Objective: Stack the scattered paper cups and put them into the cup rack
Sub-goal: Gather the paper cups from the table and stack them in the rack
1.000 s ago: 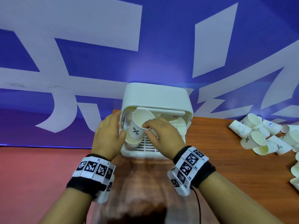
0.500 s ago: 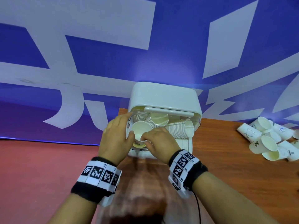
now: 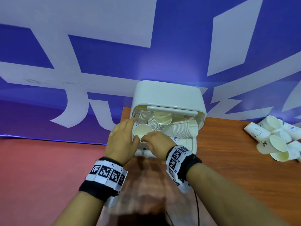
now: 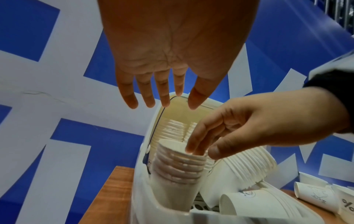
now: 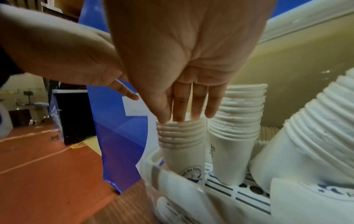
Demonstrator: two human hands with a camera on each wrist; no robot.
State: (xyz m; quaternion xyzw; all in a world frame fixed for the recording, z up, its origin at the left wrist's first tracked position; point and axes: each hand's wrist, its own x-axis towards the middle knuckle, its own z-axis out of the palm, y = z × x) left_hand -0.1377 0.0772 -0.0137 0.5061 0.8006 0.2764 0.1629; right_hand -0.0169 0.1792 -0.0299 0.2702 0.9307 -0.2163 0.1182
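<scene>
Upright stack of white paper cups standing in the front-left corner of the white plastic cup rack, on the brown wooden table. Right hand fingertips straight, resting on the top rim, gripping nothing. Left hand open, fingers extended beside the rack's left wall. Crowding the stack: taller upright stack behind, tilted stacks to the right. Loose white paper cups lying well apart, far right.

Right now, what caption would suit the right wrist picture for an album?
Right hand fingertips press into the top of a cup stack standing in the cup rack.
</scene>
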